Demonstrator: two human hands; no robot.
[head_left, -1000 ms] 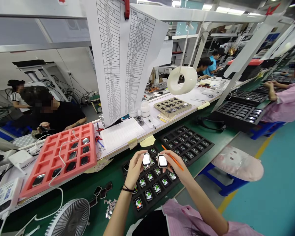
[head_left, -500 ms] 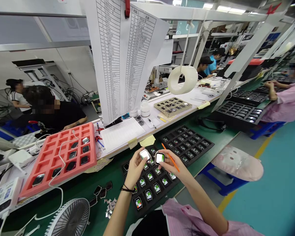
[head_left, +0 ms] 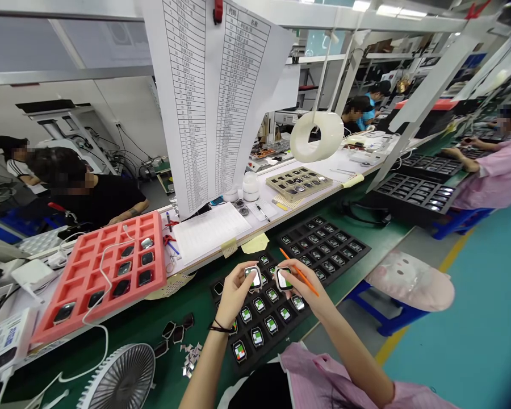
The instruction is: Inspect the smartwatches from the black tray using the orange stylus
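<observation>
My left hand (head_left: 237, 287) is closed on a smartwatch body (head_left: 254, 279) with a lit screen, its thumb lying over the glass. In my right hand (head_left: 298, 282) is a second smartwatch body (head_left: 283, 278), also lit white and green, with the thumb on its screen. An orange pen-like stick (head_left: 302, 271) is also tucked in the fingers of my right hand. Both watches are held above a black foam tray (head_left: 266, 343), where several lit watch bodies (head_left: 257, 337) sit in slots. Part of that tray is hidden behind my hands.
Another black tray of watches (head_left: 323, 248) lies behind to the right. A pink foam tray (head_left: 80, 284) with a white cable stands left. A fan (head_left: 121, 378), dark frames (head_left: 179, 334) and small pieces (head_left: 191, 359) lie near. A tape roll (head_left: 316, 136) hangs ahead; co-workers sit around.
The left watch has turned so its screen shows more clearly and moved slightly down. My right hand has shifted slightly right, its thumb now over the screen.
</observation>
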